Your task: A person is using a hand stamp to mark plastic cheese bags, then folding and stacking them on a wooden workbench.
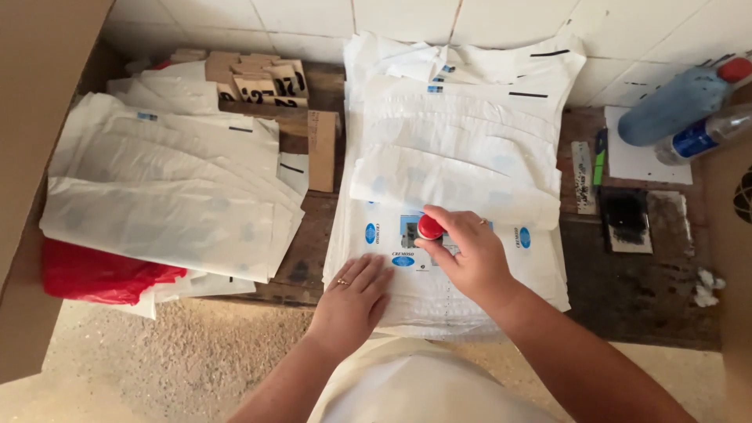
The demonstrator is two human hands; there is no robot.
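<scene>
My right hand (464,254) grips a small stamp with a red round top (430,227) and presses it down on the top white bag (470,278) of a stack in front of me. That bag carries blue oval marks and a blue picture. My left hand (354,299) lies flat on the same bag's lower left part, fingers together, a ring on one finger. More white bags (462,133) are fanned out over the far part of the stack, up against the tiled wall.
A second fanned pile of white bags (168,196) lies at the left over a red bag (94,274). Cardboard pieces with black figures (262,82) stand at the back. At the right are a black ink pad (625,219), a ruler (581,176), two bottles (689,110) and crumpled paper (707,287).
</scene>
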